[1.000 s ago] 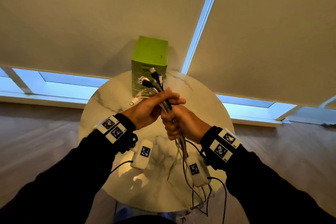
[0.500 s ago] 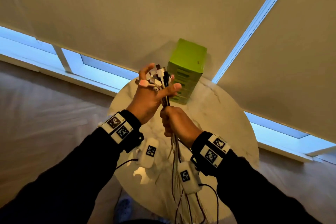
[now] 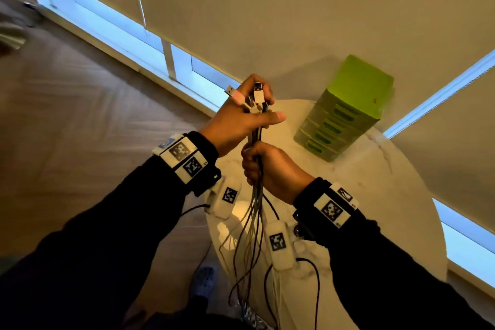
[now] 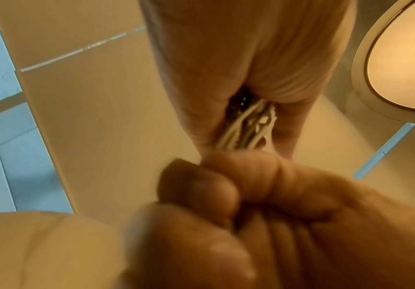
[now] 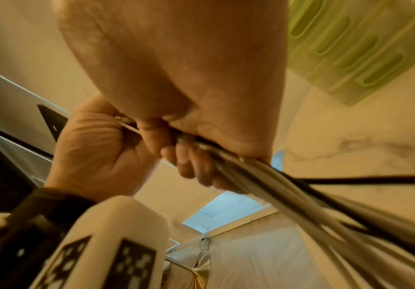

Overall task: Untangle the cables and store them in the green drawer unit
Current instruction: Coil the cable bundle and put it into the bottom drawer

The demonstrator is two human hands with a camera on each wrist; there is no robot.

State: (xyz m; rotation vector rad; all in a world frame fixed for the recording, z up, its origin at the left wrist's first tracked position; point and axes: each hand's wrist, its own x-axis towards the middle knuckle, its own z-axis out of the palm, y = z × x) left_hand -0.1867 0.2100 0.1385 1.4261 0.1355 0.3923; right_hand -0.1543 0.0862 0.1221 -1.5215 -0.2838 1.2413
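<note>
A bundle of several thin white and dark cables (image 3: 257, 136) hangs upright between both hands, above the left edge of the round marble table (image 3: 396, 195). My left hand (image 3: 249, 112) grips the top of the bundle, where the USB plugs (image 3: 258, 94) stick out past its fingers. Just below, my right hand (image 3: 263, 166) is fisted around the same cables (image 5: 263, 172), and their loose ends (image 3: 251, 249) trail down past the table edge. The left wrist view shows the cables (image 4: 245, 129) running between the two hands. The green drawer unit (image 3: 345, 110) stands at the table's far side, all drawers closed.
Closed beige blinds (image 3: 294, 8) with a strip of window below run behind the table. Wooden floor (image 3: 80, 128) lies to the left. A shoe (image 3: 205, 280) shows beneath the hands. Bare marble spreads right of my right forearm.
Both hands have lifted the bundle higher and left of the drawer unit. The left hand has closed more tightly near the plugs; the view has swung left.
</note>
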